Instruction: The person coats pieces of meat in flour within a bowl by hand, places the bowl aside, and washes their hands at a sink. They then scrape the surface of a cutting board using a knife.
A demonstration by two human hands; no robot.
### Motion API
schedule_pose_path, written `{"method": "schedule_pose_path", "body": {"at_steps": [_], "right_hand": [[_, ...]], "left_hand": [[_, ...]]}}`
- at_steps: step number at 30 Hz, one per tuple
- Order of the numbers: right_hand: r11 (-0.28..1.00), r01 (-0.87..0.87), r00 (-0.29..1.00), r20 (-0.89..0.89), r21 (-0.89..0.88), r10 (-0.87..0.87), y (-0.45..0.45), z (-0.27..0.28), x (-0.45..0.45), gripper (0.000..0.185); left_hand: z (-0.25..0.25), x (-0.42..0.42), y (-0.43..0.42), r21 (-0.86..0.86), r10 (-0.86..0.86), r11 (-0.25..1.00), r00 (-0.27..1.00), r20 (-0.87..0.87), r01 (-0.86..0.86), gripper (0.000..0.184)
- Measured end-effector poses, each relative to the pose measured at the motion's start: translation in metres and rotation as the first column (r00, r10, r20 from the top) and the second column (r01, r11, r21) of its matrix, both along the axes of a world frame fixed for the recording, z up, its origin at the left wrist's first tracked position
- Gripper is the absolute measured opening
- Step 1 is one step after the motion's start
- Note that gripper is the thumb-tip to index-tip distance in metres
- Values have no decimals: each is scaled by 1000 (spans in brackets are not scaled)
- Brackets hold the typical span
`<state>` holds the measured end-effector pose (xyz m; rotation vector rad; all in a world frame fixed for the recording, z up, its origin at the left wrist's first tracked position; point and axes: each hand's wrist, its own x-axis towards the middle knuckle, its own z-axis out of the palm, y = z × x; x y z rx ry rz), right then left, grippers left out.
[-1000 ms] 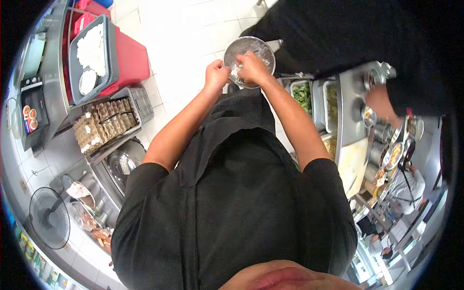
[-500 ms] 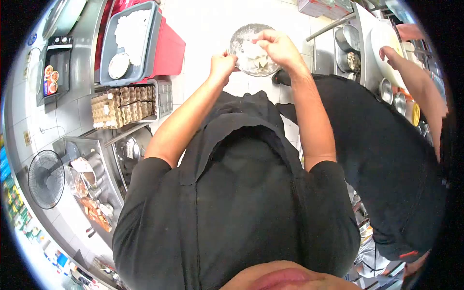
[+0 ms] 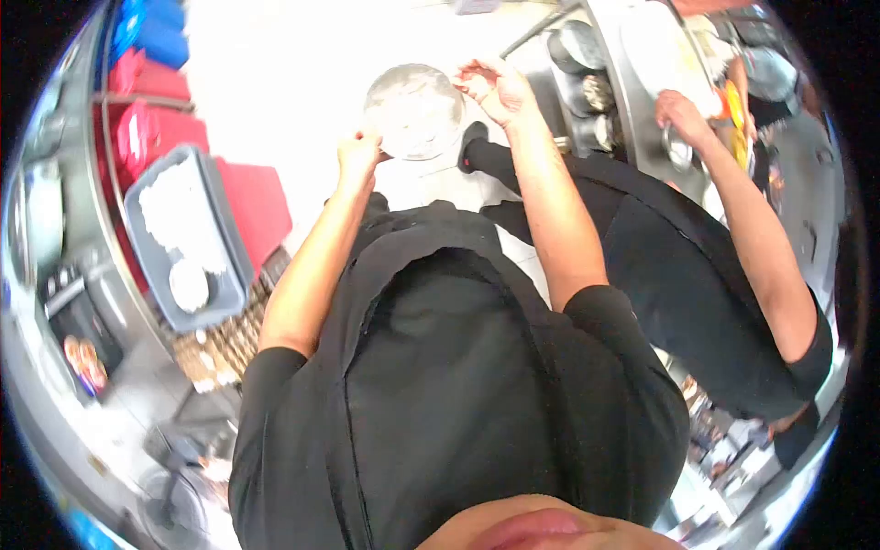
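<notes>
A round metal pan (image 3: 414, 112) hangs in front of me, with a white, floury-looking layer over its inside. My left hand (image 3: 358, 158) is closed at its lower left edge, where a short dark piece like a handle shows beside the fingers. My right hand (image 3: 496, 90) is just off the right edge of the pan, its fingers half curled and apart. Nothing shows in that hand, and its fingertips look pale and dusted. Blur hides the detail of the pan's contents.
At left, a grey tub (image 3: 190, 238) holds white material and a round white container (image 3: 189, 285). Red bins (image 3: 156, 137) and egg trays (image 3: 220, 353) are near it. On my right a co-worker in black (image 3: 678, 266) reaches over a metal counter (image 3: 632, 78) with pots.
My right hand has left the inside of the pan and opened beside its right edge. The view has turned, so the tub and bins appear lower. The left hand keeps hold of the pan.
</notes>
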<state>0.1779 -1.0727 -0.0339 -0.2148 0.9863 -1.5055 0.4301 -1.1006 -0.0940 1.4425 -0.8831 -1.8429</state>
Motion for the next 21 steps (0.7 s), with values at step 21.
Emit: {"method": "schedule_pose_path", "body": {"at_steps": [21], "right_hand": [[590,771,634,-197,239,-748,-41,-282,-439,19]], "left_hand": [[-30,-115,-238,93,-171,984,959,226,153,14]]}}
